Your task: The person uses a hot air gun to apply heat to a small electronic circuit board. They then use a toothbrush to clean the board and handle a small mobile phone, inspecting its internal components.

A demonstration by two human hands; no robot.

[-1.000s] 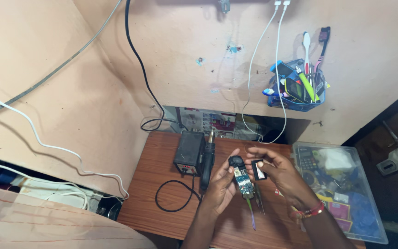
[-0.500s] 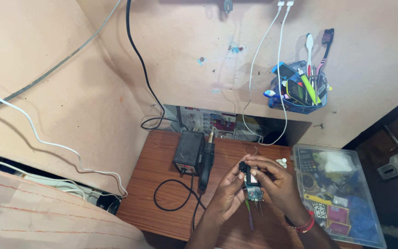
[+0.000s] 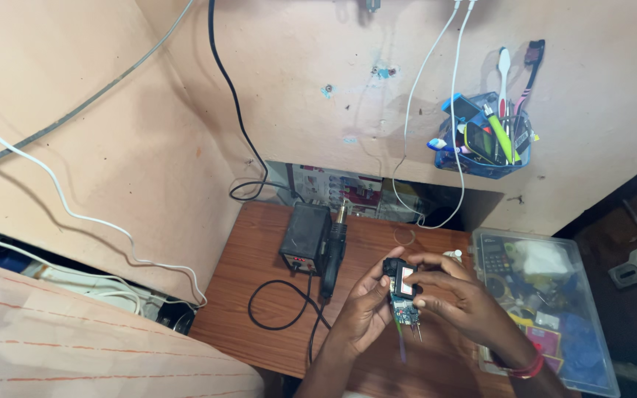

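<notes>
Both hands meet over the middle of the brown wood-grain worktop (image 3: 259, 258), holding a small black electronic module with a green circuit board (image 3: 402, 293) between them, lifted clear of the surface. The left hand (image 3: 366, 309) cups it from the left and below, fingers curled closed around its side. The right hand (image 3: 458, 298) comes over from the right, thumb and fingertips pinched shut on the upper black part, where a pale rectangular patch shows. The board already hangs bare at the lower end with thin wires or pins trailing down, so the piece looks opened up or partly stripped. Whether a part is being seated or pulled off cannot be told, and the black hot-air rework station with its handpiece (image 3: 317, 239) sits idle to the left, its black cord (image 3: 278, 309) looping across the wood. The work looks to be in its handling stage, nothing yet set down as finished.

To the right, a clear plastic parts box (image 3: 591, 361) holds a jumble of small components. On the peach-coloured plastered wall (image 3: 296, 88) hangs a blue plastic holder stuffed with brushes and tools (image 3: 484, 144). White cables (image 3: 455, 110) and a black cable (image 3: 234, 103) run down the wall, and a striped pinkish cloth (image 3: 75, 339) fills the lower left corner.
</notes>
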